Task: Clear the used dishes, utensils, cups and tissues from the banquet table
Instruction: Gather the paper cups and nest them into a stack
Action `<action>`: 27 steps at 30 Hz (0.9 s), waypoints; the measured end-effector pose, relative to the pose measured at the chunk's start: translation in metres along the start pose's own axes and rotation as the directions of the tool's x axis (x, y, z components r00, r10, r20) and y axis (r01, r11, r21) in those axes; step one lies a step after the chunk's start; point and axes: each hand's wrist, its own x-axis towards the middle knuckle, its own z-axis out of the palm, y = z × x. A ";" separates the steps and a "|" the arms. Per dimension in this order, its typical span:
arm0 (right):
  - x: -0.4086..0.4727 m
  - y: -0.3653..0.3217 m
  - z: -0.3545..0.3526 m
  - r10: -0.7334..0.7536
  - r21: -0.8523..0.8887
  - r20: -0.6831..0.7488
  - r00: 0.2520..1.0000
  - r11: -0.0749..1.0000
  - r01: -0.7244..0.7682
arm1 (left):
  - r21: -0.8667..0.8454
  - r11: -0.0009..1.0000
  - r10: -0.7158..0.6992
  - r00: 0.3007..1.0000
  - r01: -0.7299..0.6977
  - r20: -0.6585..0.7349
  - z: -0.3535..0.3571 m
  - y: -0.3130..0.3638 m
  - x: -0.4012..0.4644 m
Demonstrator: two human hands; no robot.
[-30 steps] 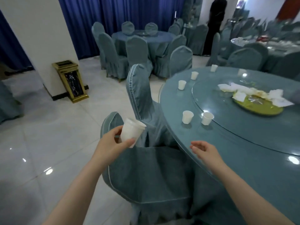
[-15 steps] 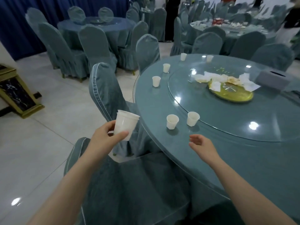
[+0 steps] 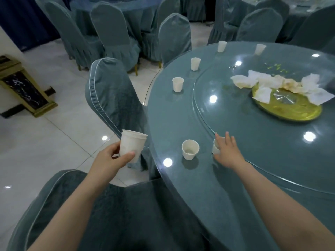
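Six white paper cups stand on the round worktop [image 3: 235,178], which is covered with teal cloth under glass. Four make a curved line at the far left rim: one [image 3: 177,84], then one [image 3: 195,63], one [image 3: 221,46] and the farthest [image 3: 260,49]. Two are near: an open, tapered cup [image 3: 190,149], and just right of it a cup [image 3: 215,147] half hidden by the right hand [image 3: 228,153]. This hand's grip is spread, with straight fingers over that cup; I cannot tell if it touches. The left hand [image 3: 110,161], off the worktop's left edge, has its grip closed around a nested stack of cups [image 3: 132,148]; their number I cannot count. On the glass turntable [image 3: 253,131] lies one shiny gold plate [image 3: 288,110] with several crumpled, stained tissues [image 3: 272,86] over its far side. Chairs in soft teal covers stand around; the nearest upright one [image 3: 112,98] has pale piping.
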 end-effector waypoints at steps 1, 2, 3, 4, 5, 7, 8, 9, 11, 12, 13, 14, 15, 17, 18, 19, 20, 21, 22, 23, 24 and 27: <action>0.003 0.001 0.001 -0.005 0.069 0.023 1.000 0.998 0.003 | 0.006 1.000 -0.013 1.000 0.013 0.000 0.004 0.000 0.003; 0.006 0.002 0.001 -0.026 0.135 0.005 1.000 0.991 0.025 | 0.010 1.000 -0.025 1.000 0.025 0.001 0.007 0.000 0.007; 0.007 0.002 0.000 -0.061 0.181 -0.054 0.997 0.981 0.069 | 0.015 0.999 -0.036 0.999 0.036 0.002 0.010 0.001 0.011; 0.007 0.001 -0.002 -0.095 0.220 -0.139 0.986 0.967 0.125 | 0.023 0.999 -0.043 0.999 0.043 0.005 0.012 0.002 0.014; 0.007 -0.002 -0.005 -0.114 0.277 -0.236 0.965 0.944 0.179 | 0.034 0.998 -0.047 0.999 0.047 0.008 0.014 0.003 0.018; 0.003 -0.014 -0.013 -0.097 0.431 -0.381 0.919 0.861 0.270 | 0.045 0.998 -0.054 0.999 0.054 0.008 0.018 0.005 0.023; 0.001 -0.022 -0.015 -0.104 0.486 -0.411 0.906 0.815 0.315 | 0.043 0.997 -0.058 0.998 0.058 0.003 0.019 0.005 0.025; 0.000 -0.031 -0.016 -0.135 0.519 -0.408 0.903 0.779 0.352 | 0.038 0.997 -0.061 0.998 0.061 -0.001 0.020 0.005 0.027; 0.000 -0.048 -0.013 -0.238 0.535 -0.335 0.912 0.749 0.392 | 0.029 0.997 -0.066 0.998 0.066 -0.011 0.022 0.006 0.028; 0.002 -0.054 -0.011 -0.288 0.515 -0.284 0.915 0.759 0.399 | 0.021 0.997 -0.069 0.997 0.070 -0.017 0.022 0.006 0.028; 0.004 -0.058 -0.007 -0.327 0.478 -0.230 0.917 0.782 0.399 | 0.009 0.997 -0.073 0.997 0.073 -0.022 0.022 0.006 0.028; 0.007 -0.061 -0.002 -0.354 0.427 -0.174 0.919 0.814 0.394 | -0.003 0.997 -0.077 0.997 0.077 -0.027 0.022 0.005 0.027; 0.009 -0.062 0.004 -0.372 0.375 -0.116 0.921 0.843 0.387 | -0.010 0.997 -0.082 0.996 0.081 -0.032 0.021 0.004 0.025; 0.012 -0.062 0.016 -0.386 0.298 -0.016 0.922 0.879 0.373 | -0.015 0.996 -0.089 0.995 0.089 -0.048 0.016 0.001 0.022; 0.013 -0.061 0.021 -0.388 0.278 0.002 0.921 0.885 0.373 | -0.015 0.996 -0.094 0.994 0.093 -0.060 0.013 0.000 0.020; 0.014 -0.060 0.023 -0.389 0.260 -0.005 0.921 0.889 0.376 | -0.017 0.995 -0.097 0.993 0.096 -0.073 0.010 -0.001 0.018; 0.015 -0.060 0.025 -0.388 0.236 -0.027 0.921 0.893 0.383 | -0.022 0.995 -0.098 0.991 0.097 -0.087 0.006 -0.003 0.016; 0.016 -0.061 0.026 -0.384 0.213 -0.050 0.922 0.898 0.385 | -0.028 0.995 -0.098 0.990 0.096 -0.100 0.003 -0.004 0.014; 0.016 -0.062 0.026 -0.372 0.205 -0.063 0.926 0.903 0.377 | -0.031 0.995 -0.098 0.989 0.095 -0.111 -0.001 -0.006 0.011; 0.015 -0.065 0.025 -0.354 0.231 -0.067 0.933 0.904 0.360 | -0.036 0.995 -0.097 0.988 0.093 -0.123 -0.006 -0.007 0.007; 0.012 -0.069 0.023 -0.337 0.288 -0.069 0.939 0.894 0.342 | -0.042 0.995 -0.094 0.986 0.089 -0.136 -0.011 -0.009 0.003; -0.003 -0.093 0.020 -0.365 0.462 -0.118 0.924 0.803 0.376 | -0.057 0.997 -0.069 0.980 0.059 -0.186 -0.028 -0.011 -0.011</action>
